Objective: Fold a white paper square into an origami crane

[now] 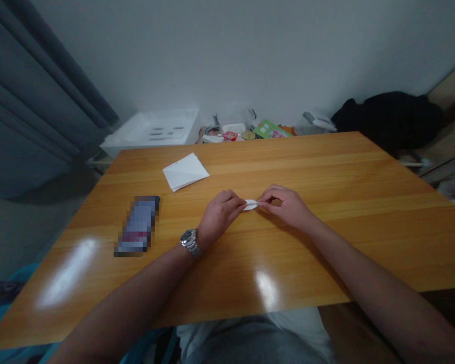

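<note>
A small folded piece of white paper point(251, 204) lies pinched between both hands at the middle of the wooden table point(326, 172). My left hand point(220, 213), with a metal watch on its wrist, closes its fingers on the paper's left end. My right hand point(284, 204) pinches the paper's right end with thumb and forefinger. Most of the paper is hidden by the fingers.
A small stack of white paper sheets point(185, 172) lies on the table to the far left. A phone point(138, 225) rests flat near the left. Behind the table sit a white box point(155, 129), small colourful items point(250, 132) and a dark bag point(387, 117).
</note>
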### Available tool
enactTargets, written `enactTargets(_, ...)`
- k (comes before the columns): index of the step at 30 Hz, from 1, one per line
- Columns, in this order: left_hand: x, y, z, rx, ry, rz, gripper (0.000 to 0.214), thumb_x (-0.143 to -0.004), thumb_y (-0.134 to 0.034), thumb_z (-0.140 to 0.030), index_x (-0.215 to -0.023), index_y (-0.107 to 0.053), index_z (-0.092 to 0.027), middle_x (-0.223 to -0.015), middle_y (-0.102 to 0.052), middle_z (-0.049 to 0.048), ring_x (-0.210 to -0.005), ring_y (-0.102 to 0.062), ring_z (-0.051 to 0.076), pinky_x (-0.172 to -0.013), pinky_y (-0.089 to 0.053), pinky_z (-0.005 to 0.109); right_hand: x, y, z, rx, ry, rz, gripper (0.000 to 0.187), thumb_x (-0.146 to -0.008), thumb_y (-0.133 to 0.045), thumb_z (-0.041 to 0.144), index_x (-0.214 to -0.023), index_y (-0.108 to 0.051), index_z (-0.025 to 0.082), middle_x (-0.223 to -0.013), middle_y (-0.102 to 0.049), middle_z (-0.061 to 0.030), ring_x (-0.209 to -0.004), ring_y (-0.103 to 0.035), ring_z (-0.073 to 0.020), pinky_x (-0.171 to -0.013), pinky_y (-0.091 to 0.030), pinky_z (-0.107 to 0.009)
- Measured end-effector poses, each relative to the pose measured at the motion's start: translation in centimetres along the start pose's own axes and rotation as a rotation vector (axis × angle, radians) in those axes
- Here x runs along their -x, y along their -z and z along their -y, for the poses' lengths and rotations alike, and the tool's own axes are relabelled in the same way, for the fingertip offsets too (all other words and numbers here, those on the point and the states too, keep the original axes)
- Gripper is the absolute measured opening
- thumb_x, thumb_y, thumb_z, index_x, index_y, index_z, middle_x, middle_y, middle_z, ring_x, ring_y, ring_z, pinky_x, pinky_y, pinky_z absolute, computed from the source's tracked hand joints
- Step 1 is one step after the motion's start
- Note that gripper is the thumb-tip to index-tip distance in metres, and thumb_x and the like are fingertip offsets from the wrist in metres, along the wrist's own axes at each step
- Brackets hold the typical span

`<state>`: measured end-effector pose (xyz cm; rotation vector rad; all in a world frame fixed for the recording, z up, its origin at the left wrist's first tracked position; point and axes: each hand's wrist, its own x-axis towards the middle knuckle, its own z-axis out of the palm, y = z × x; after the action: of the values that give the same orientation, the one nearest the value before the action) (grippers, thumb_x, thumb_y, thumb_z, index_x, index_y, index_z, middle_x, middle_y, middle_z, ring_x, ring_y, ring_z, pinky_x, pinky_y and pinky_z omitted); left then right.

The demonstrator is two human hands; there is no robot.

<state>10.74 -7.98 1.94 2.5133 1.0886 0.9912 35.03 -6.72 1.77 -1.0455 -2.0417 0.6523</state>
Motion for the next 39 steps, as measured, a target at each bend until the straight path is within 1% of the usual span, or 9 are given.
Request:
enactTargets(3,0.0,0.0,0.0,-0.029,-0.007,0.014,0.021,-0.100,-0.053,-0.031,-0.095,-0.069,-0.018,-0.090,-0.061,0.0045,-0.084,-0.056,0.017,-0.075,-0.044,0.028,0.1,0.0,-0.3,-0.014,-0.011,0.022,0.011,-0.088,-0.070,0.031,-0.085,-0.073,0.021,-0.085,-0.070,-0.0040,-0.079,-0.064,-0.0186,-0.074,-0.050,-0.033)
enactTargets(7,0.1,0.0,0.2,-0.050,-0.009,0.031,0.023,-0.100,-0.053,-0.032,-0.094,-0.070,-0.017,-0.088,-0.062,0.0049,-0.083,-0.056,0.017,-0.075,-0.044,0.029,0.3,-0.3,-0.4,0.007,0.009,0.001,0.012,-0.086,-0.074,0.033,-0.088,-0.075,0.022,-0.088,-0.070,-0.0049,-0.081,-0.065,-0.0199,-0.074,-0.051,-0.034)
enactTargets(12,0.1,-0.1,0.1,-0.041,0.004,0.030,0.024,-0.100,-0.053,-0.034,-0.095,-0.071,-0.018,-0.088,-0.063,0.0046,-0.083,-0.057,0.017,-0.075,-0.044,0.029,0.2,-0.1,0.2,0.036,0.034,-0.008,0.013,-0.090,-0.069,0.031,-0.084,-0.074,0.021,-0.086,-0.070,-0.0049,-0.079,-0.065,-0.0195,-0.074,-0.051,-0.034)
enactTargets(17,0.0,-0.3,0.1,-0.032,0.005,0.035,0.023,-0.100,-0.055,-0.034,-0.094,-0.071,-0.018,-0.089,-0.063,0.0045,-0.083,-0.057,0.017,-0.075,-0.045,0.028,0.2,0.1,0.4,0.053,0.032,0.035,0.012,-0.090,-0.068,0.029,-0.082,-0.072,0.021,-0.084,-0.067,-0.0039,-0.078,-0.063,-0.0183,-0.073,-0.050,-0.033)
enactTargets(23,-0.1,-0.5,0.2,-0.059,-0.018,0.061,0.021,-0.100,-0.055,-0.032,-0.095,-0.070,-0.018,-0.090,-0.063,0.0048,-0.083,-0.057,0.017,-0.075,-0.045,0.029,0.3,-1.1,0.8,0.028,0.090,0.016,0.012,-0.088,-0.071,0.032,-0.096,-0.073,0.023,-0.094,-0.068,-0.0060,-0.086,-0.064,-0.0201,-0.076,-0.051,-0.034)
enactTargets(26,0.0,-0.6,0.0,-0.067,-0.029,0.086,0.023,-0.100,-0.053,-0.032,-0.094,-0.070,-0.018,-0.090,-0.063,0.0049,-0.084,-0.057,0.017,-0.076,-0.045,0.029,0.3,-1.5,1.1,0.039,0.112,0.021,0.010,-0.091,-0.068,0.030,-0.090,-0.073,0.021,-0.089,-0.067,-0.0052,-0.083,-0.064,-0.0189,-0.074,-0.050,-0.033)
enactTargets(31,0.1,-0.7,-0.2,-0.087,-0.040,0.108,0.023,-0.101,-0.051,-0.032,-0.094,-0.069,-0.018,-0.089,-0.062,0.0048,-0.085,-0.056,0.018,-0.077,-0.045,0.031,0.3,-1.3,1.5,0.115,0.128,0.023,0.014,-0.093,-0.066,0.030,-0.085,-0.072,0.021,-0.083,-0.067,-0.0048,-0.079,-0.063,-0.0187,-0.071,-0.048,-0.032)
enactTargets(35,0.0,-0.8,0.0,-0.030,-0.022,0.070,0.021,-0.100,-0.053,-0.032,-0.097,-0.069,-0.019,-0.092,-0.064,0.0052,-0.086,-0.058,0.017,-0.079,-0.046,0.030,0.2,-1.2,1.5,0.134,0.120,0.006,0.016,-0.094,-0.064,0.031,-0.086,-0.072,0.021,-0.085,-0.067,-0.0052,-0.081,-0.063,-0.0192,-0.073,-0.049,-0.032)
enactTargets(39,0.0,-0.6,0.6,-0.001,0.042,0.000,0.019,-0.099,-0.057,-0.034,-0.099,-0.070,-0.020,-0.092,-0.065,0.0052,-0.088,-0.059,0.018,-0.079,-0.047,0.030,0.1,-0.5,0.6,0.121,0.099,-0.032,0.016,-0.094,-0.063,0.032,-0.087,-0.073,0.022,-0.087,-0.068,-0.0054,-0.082,-0.064,-0.0198,-0.075,-0.049,-0.034)
